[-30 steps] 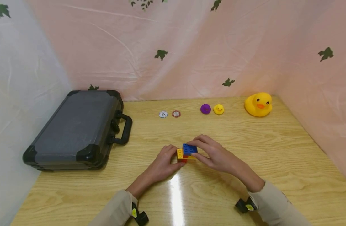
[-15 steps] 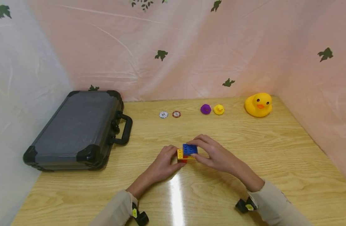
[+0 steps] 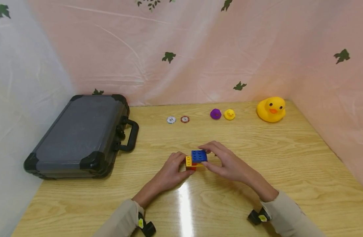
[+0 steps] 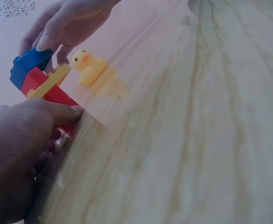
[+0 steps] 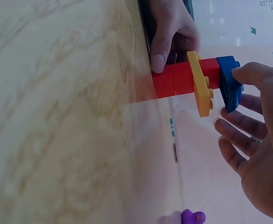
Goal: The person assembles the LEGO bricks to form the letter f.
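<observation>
A small stack of toy building bricks stands on the wooden table. Two red bricks [image 5: 171,81] form its base, a yellow plate [image 5: 201,88] lies across them, and another red brick [image 5: 212,72] sits above that. On top is a blue brick [image 3: 199,156], slightly tilted in the right wrist view. My left hand [image 3: 170,172] grips the red base low down, thumb in front and fingers behind. My right hand [image 3: 227,163] is at the blue brick, thumb on its near edge and index finger at its far edge. The other fingers are spread beside it in the right wrist view.
A grey case [image 3: 77,135] with a black handle [image 3: 132,135] lies at the left. Along the back are a white chip [image 3: 171,119], a red chip [image 3: 185,119], a purple duck [image 3: 216,114], a small yellow duck [image 3: 229,114] and a large yellow duck [image 3: 271,109]. Cloth walls surround the table.
My right index finger has eased up and back a little, baring more of the blue brick's top. The left hand and the stack have stayed in place.
</observation>
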Demonstrator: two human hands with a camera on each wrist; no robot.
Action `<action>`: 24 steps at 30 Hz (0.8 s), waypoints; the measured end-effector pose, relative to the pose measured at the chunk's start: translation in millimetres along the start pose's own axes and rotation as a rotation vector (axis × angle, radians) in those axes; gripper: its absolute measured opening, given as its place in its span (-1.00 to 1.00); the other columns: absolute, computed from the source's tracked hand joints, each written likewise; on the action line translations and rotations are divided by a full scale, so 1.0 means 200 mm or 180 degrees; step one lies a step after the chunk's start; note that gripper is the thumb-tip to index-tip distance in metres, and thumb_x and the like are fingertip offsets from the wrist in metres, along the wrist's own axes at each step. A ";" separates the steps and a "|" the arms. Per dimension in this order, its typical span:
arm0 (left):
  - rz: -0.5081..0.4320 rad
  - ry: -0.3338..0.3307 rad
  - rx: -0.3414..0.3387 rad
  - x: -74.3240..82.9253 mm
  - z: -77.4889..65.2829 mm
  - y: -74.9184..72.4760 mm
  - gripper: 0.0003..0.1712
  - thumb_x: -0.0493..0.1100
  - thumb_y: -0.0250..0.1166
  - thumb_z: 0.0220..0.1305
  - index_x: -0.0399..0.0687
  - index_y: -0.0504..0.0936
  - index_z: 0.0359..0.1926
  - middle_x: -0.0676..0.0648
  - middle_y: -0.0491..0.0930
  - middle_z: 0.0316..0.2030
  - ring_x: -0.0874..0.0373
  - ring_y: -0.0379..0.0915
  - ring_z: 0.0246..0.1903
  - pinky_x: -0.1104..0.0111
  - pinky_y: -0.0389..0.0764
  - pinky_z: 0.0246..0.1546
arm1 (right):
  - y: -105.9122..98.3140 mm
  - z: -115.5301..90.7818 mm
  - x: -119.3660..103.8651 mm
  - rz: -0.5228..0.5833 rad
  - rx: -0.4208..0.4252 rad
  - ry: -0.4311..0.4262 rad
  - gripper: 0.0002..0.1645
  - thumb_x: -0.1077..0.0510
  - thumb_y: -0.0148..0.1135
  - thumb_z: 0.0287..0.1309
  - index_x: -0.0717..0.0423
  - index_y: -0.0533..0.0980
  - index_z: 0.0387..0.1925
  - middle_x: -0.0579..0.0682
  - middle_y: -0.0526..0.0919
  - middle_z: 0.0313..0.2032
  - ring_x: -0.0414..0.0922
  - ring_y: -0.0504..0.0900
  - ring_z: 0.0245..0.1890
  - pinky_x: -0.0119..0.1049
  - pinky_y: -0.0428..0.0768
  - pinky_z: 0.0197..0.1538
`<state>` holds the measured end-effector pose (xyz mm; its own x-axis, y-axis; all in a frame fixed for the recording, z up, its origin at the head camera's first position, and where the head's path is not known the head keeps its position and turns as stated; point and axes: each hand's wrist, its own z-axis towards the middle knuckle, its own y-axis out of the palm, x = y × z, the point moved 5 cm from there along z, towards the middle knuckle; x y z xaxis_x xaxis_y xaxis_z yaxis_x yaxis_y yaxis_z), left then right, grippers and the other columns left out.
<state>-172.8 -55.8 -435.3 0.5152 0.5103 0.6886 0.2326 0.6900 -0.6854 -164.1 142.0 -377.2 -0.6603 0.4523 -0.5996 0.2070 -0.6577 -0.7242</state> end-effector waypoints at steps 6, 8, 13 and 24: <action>-0.0060 -0.0035 -0.0022 0.00 -0.01 0.00 -0.57 -0.12 0.51 0.27 -0.18 0.63 0.08 -0.06 0.61 0.00 0.07 0.41 -0.04 0.15 0.48 -0.01 | 0.01 -0.03 0.05 0.0197 0.0031 0.0091 -0.47 0.24 0.42 0.29 0.16 0.49 0.25 -0.04 0.59 0.06 0.02 0.58 0.01 -0.01 0.62 0.03; -0.0065 -0.0046 -0.0026 0.00 -0.01 0.00 -0.56 -0.12 0.51 0.26 -0.18 0.63 0.09 -0.06 0.60 0.00 0.08 0.41 -0.05 0.16 0.48 -0.02 | 0.03 -0.04 0.08 0.0303 -0.0004 0.0151 -0.49 0.25 0.43 0.28 0.16 0.49 0.22 -0.04 0.61 0.03 0.00 0.59 -0.01 -0.05 0.62 0.00; -0.0080 -0.0024 -0.0022 -0.01 -0.01 0.00 -0.56 -0.13 0.52 0.25 -0.17 0.63 0.09 -0.06 0.60 0.00 0.08 0.40 -0.05 0.17 0.48 -0.02 | 0.08 -0.05 0.12 0.0584 -0.0100 0.0353 -0.58 0.26 0.39 0.32 0.18 0.49 0.14 -0.06 0.64 -0.04 -0.05 0.59 -0.07 -0.15 0.59 -0.01; -0.0230 -0.0063 0.0066 -0.01 -0.01 -0.02 -0.49 -0.14 0.53 0.21 -0.20 0.60 0.13 -0.07 0.61 -0.03 0.05 0.47 -0.01 0.11 0.52 0.04 | 0.09 -0.06 0.14 0.0748 -0.0014 0.0519 -0.67 0.30 0.34 0.35 0.18 0.52 0.09 -0.08 0.66 -0.09 -0.06 0.58 -0.14 -0.21 0.57 -0.07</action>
<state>-173.3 -59.3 -434.2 0.4811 0.4688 0.7408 0.2513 0.7358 -0.6288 -170.0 149.3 -411.3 -0.4690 0.3789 -0.7978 0.3439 -0.7536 -0.5602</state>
